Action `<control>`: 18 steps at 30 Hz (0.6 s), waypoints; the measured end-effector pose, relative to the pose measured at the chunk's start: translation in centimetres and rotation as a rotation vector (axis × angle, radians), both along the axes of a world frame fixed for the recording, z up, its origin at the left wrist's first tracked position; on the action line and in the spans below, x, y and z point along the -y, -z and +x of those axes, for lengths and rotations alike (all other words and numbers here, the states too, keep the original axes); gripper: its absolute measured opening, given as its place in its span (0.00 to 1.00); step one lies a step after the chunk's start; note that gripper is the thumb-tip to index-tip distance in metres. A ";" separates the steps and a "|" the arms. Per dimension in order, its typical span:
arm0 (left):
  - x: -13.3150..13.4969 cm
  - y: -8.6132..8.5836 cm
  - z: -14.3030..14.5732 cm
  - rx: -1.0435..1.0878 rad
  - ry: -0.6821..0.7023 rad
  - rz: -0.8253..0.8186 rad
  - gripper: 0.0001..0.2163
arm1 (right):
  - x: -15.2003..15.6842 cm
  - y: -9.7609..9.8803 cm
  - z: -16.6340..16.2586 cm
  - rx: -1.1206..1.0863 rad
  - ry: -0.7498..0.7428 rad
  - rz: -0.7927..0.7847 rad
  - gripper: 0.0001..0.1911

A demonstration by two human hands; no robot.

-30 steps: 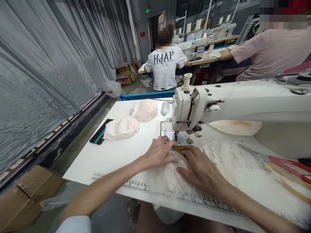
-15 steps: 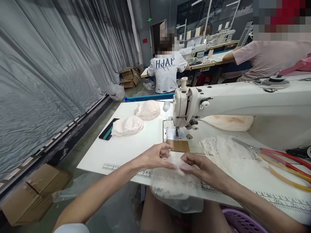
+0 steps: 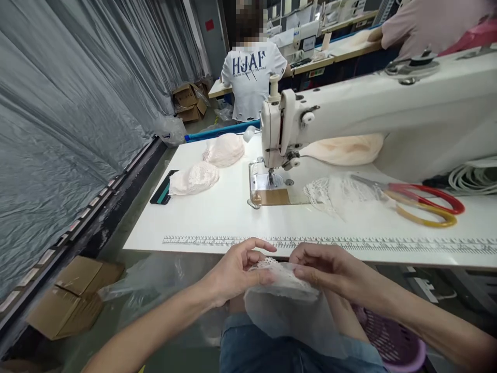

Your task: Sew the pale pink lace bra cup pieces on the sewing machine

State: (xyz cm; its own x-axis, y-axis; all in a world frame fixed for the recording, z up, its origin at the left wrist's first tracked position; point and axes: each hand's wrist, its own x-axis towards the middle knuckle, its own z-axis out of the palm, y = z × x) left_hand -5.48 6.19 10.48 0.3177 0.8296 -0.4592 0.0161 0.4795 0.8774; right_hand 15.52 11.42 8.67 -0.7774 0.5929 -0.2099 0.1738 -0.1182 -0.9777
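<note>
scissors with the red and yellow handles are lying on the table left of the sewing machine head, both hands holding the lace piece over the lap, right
Not quite. In the head view the scissors lie on the table right of the sewing machine head, not left. The left hand and right hand do hold the lace piece over the lap.

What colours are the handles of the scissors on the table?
The scissors have one red and one yellow handle, in the head view.

A broad bare stretch of the white table (image 3: 217, 217) lies open between its ruled front edge and the sewing machine (image 3: 349, 114). 2 lace cups (image 3: 194, 178) crowd the far left; loose lace (image 3: 337, 194) and scissors (image 3: 419, 199) block the right side.
</note>
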 end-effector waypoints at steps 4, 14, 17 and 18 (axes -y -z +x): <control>1.5 1.7 0.9 -0.017 -0.082 -0.078 0.24 | 1.4 1.2 0.5 0.000 0.004 -0.001 0.16; 4.0 3.3 1.4 -0.074 0.013 -0.098 0.16 | 3.0 4.0 1.9 0.069 -0.126 -0.110 0.15; 4.6 4.1 1.6 -0.058 0.033 -0.089 0.20 | 3.3 4.6 1.9 0.094 -0.210 -0.115 0.14; 4.7 4.4 1.7 -0.056 0.038 -0.088 0.21 | 3.5 4.8 1.8 0.096 -0.231 -0.115 0.15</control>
State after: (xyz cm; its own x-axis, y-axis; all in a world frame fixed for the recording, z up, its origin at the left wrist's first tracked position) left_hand -3.80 1.48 6.04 0.3200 0.7728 -0.5481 0.0840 0.5531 0.8288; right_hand 17.35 7.90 3.89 -0.8625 0.3704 -0.3449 0.3003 -0.1741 -0.9378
